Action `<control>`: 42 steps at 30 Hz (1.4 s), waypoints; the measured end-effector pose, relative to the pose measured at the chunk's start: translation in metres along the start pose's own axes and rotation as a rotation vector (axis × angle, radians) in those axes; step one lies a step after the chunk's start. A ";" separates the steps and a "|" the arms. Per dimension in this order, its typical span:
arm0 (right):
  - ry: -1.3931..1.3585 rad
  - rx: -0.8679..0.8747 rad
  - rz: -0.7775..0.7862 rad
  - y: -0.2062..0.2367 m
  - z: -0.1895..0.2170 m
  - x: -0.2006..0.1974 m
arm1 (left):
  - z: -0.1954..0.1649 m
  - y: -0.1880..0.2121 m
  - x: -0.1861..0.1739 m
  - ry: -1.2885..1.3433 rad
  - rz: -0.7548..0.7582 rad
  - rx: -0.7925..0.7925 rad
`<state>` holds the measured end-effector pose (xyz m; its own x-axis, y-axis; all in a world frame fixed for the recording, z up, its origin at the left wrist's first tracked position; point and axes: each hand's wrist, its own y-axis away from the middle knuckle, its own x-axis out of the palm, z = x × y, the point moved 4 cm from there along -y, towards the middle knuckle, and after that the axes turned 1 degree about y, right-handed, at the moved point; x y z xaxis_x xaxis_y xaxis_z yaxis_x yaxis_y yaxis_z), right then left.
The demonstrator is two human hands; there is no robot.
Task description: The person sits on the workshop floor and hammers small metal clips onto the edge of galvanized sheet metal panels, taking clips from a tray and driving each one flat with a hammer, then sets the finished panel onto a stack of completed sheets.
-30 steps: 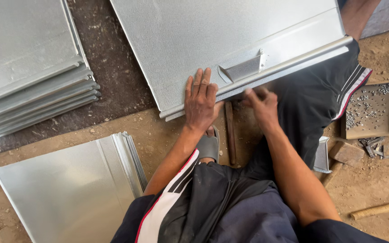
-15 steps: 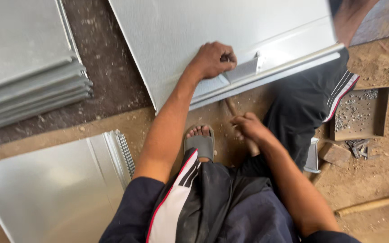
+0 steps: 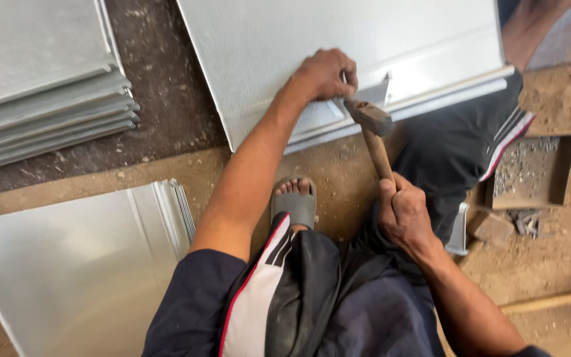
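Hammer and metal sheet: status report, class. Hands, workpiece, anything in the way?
Right hand grips hammer by its wooden handle. Left hand pins small bracket on metal sheet. Hammer head at sheet's folded edge, close to left fingers.

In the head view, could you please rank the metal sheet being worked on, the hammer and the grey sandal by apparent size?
1. Metal sheet
2. Hammer
3. Grey sandal, though partly hidden by the leg.

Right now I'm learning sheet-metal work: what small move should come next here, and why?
Probably a short tap downward: the right hand holds the hammer with its head just beside the left hand, which pins a small metal piece against the metal sheet near its folded edge.
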<state>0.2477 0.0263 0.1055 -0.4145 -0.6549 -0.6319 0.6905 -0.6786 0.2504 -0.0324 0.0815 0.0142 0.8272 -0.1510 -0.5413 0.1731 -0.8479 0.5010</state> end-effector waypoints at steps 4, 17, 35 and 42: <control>0.087 -0.127 0.040 -0.005 0.008 0.007 | 0.003 -0.002 0.003 0.025 -0.021 -0.028; -0.194 -0.267 -0.135 0.002 0.023 0.005 | 0.008 -0.003 0.002 -0.046 -0.054 0.073; -0.219 -0.277 -0.157 0.009 0.003 0.011 | 0.004 -0.002 -0.004 -0.016 0.024 -0.017; -0.127 -0.297 -0.113 -0.006 0.009 0.027 | -0.002 -0.002 -0.008 -0.164 -0.056 0.140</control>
<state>0.2274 0.0098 0.0939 -0.5562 -0.6300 -0.5420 0.7705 -0.6352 -0.0524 -0.0383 0.0856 0.0189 0.7184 -0.1729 -0.6738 0.1308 -0.9178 0.3750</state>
